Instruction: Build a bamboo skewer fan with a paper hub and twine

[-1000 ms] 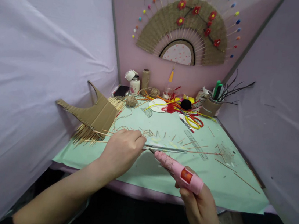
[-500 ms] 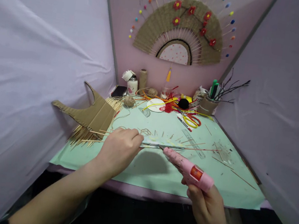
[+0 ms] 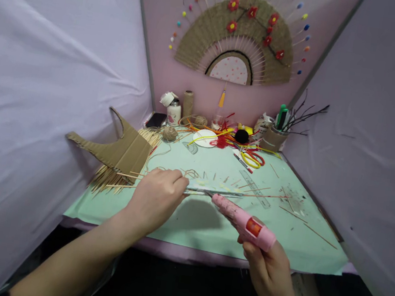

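Observation:
My left hand (image 3: 157, 195) is closed on the left end of a thin, flat pale piece (image 3: 224, 191), seen nearly edge-on above the table. Thin wooden sticks (image 3: 266, 196) reach out from it to both sides, and short ones fan up behind it. A pink hot glue gun (image 3: 234, 215) is gripped in my right hand (image 3: 266, 273), its dark nozzle at the near edge of the flat piece. Whether the nozzle touches it I cannot tell. The underside of the piece is hidden.
Left, a cut cardboard shape (image 3: 123, 152) lies over a pile of sticks (image 3: 104, 181). Twine (image 3: 169, 133), a white disc (image 3: 204, 137), scissors (image 3: 250, 159) and a pen (image 3: 243, 163) lie farther back. A clear ruler (image 3: 255, 190) is right. A decorated fan (image 3: 198, 40) hangs behind.
The glue gun and my right hand have shifted slightly left, with the nozzle moving along the flat piece. My left hand keeps its hold. The whole view has shifted a little.

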`<state>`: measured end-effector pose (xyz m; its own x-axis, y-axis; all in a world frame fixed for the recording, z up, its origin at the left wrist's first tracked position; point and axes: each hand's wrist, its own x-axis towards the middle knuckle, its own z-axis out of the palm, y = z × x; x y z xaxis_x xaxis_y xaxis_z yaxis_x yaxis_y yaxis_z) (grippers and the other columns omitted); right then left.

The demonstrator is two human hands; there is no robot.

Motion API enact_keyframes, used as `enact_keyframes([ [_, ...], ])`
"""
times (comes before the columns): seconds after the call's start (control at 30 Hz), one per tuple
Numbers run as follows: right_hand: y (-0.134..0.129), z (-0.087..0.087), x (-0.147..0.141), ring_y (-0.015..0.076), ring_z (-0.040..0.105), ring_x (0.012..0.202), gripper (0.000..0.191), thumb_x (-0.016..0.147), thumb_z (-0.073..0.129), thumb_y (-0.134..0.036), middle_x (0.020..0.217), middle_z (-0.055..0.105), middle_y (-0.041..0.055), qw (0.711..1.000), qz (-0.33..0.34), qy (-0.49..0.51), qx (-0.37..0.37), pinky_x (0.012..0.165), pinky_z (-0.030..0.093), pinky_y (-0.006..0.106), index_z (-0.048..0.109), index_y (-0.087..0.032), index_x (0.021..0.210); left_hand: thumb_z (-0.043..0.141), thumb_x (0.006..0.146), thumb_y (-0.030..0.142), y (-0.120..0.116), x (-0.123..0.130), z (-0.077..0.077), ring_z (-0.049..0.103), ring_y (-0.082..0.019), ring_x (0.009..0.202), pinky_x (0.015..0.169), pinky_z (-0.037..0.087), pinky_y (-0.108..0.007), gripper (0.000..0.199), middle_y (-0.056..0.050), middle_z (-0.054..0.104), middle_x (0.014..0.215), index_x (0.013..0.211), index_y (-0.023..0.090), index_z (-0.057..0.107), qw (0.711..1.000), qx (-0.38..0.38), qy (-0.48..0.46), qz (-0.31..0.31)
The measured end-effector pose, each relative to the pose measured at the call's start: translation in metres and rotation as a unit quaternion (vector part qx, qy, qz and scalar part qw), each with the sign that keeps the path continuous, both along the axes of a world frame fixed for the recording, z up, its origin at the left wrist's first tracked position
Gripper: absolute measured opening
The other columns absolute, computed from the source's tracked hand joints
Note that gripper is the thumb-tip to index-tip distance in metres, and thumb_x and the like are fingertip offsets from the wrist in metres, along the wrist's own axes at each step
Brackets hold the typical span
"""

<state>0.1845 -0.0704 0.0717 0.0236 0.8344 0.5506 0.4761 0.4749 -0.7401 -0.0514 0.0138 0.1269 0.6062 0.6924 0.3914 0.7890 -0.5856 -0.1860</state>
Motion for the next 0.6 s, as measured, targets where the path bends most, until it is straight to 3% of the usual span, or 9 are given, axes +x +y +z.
enact_keyframes([
  [0.1, -0.001, -0.001, 0.002, 0.0179, 0.063, 0.067, 0.028, 0.094, 0.051, -0.045, 0.076, 0.067, 0.0024, 1.0, -0.01, -0.003, 0.0, 0.059, 0.051, 0.026, 0.067, -0.022, 0.089, 0.064, 0.086, 0.021, 0.0, -0.001, 0.0, 0.064, -0.022, 0.075, 0.065, 0.044, -0.034, 0.007, -0.006, 0.068, 0.08, 0.089, 0.016, 0.068, 1.0, -0.001, -0.002, 0.003],
  [0.37, -0.003, -0.008, 0.013, 0.0136, 0.049, 0.048, 0.037, 0.092, 0.052, -0.051, 0.063, 0.06, 0.0006, 0.997, -0.07, -0.02, -0.018, 0.047, 0.043, 0.025, 0.06, -0.021, 0.071, 0.068, 0.085, 0.022, 0.0, -0.003, 0.002, 0.066, -0.023, 0.078, 0.066, 0.046, -0.034, 0.009, -0.006, 0.069, 0.083, 0.091, 0.016, 0.069, 1.0, -0.008, -0.003, 0.021],
  [0.6, -0.004, -0.008, 0.018, 0.0187, 0.058, 0.06, 0.035, 0.091, 0.052, -0.05, 0.066, 0.062, 0.003, 0.997, -0.074, -0.009, -0.017, 0.054, 0.049, 0.028, 0.062, -0.021, 0.074, 0.069, 0.084, 0.022, 0.001, -0.002, 0.003, 0.067, -0.024, 0.078, 0.066, 0.047, -0.035, 0.009, -0.005, 0.069, 0.083, 0.091, 0.017, 0.07, 1.0, -0.004, -0.005, 0.021],
])
